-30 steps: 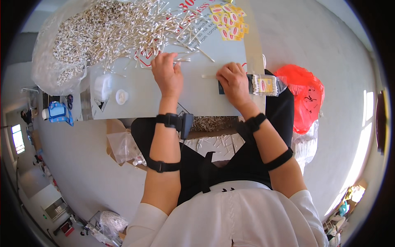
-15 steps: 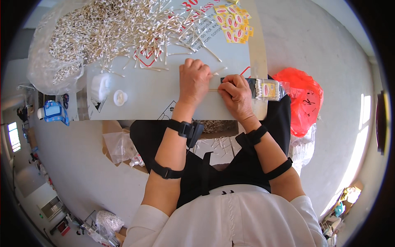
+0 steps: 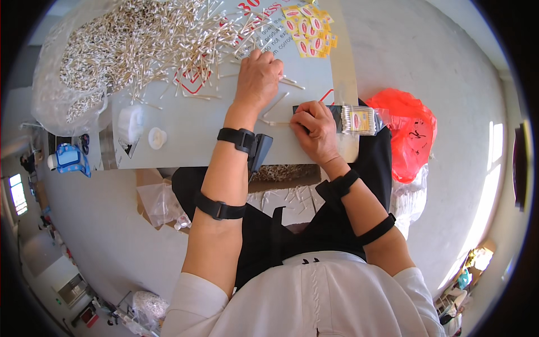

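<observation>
My left hand (image 3: 259,80) is over the table at the near edge of a big heap of cotton swabs (image 3: 151,45). Its fingers are curled, and what they pinch, if anything, is hidden. Two loose swabs (image 3: 293,83) lie just right of it. My right hand (image 3: 316,130) rests closed near the table's right edge, with a cotton swab (image 3: 276,122) sticking out leftward from its fingers. Another single swab (image 3: 275,104) slants between the hands. Against the right hand lies a dark strip (image 3: 337,112), beside a clear pack of swabs (image 3: 357,120) with a yellow label.
Yellow cards (image 3: 311,33) lie spread at the far right of the table. A white tub (image 3: 131,122) and a small round lid (image 3: 157,138) stand left. A red plastic bag (image 3: 412,132) sits beyond the right edge. Below the table is a box of swabs (image 3: 286,175).
My left hand has moved away from the right hand, farther toward the swab heap. A single swab now lies between the hands. My right hand stays by the pack; the view has shifted slightly.
</observation>
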A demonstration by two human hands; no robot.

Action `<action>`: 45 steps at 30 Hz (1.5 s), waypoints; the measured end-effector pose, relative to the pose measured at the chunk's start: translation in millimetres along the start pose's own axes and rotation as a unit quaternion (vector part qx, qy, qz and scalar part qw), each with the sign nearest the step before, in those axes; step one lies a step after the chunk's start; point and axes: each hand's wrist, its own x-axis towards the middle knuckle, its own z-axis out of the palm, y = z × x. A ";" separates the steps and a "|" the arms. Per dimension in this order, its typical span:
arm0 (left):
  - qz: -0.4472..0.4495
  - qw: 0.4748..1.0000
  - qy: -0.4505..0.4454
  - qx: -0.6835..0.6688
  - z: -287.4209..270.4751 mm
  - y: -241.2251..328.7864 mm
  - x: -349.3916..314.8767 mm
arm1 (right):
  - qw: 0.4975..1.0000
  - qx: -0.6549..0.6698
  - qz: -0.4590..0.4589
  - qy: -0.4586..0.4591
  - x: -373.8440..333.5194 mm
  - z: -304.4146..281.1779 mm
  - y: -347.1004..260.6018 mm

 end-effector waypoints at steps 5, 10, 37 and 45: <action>-0.017 0.999 -0.039 -0.018 -3.6 8.8 -22.1 | 1.000 0.006 -0.005 0.001 0.9 0.2 1.6; -0.121 0.984 0.049 -0.119 -20.7 12.9 -56.8 | 0.999 0.026 0.028 0.003 -1.0 -2.1 1.1; -0.087 0.994 0.068 -0.004 -4.5 48.8 -76.0 | 0.990 0.085 0.074 0.086 -0.8 -0.3 3.5; -0.090 0.995 -0.045 -0.005 -6.3 67.4 -112.9 | 0.986 0.108 0.087 0.095 -3.9 0.3 6.6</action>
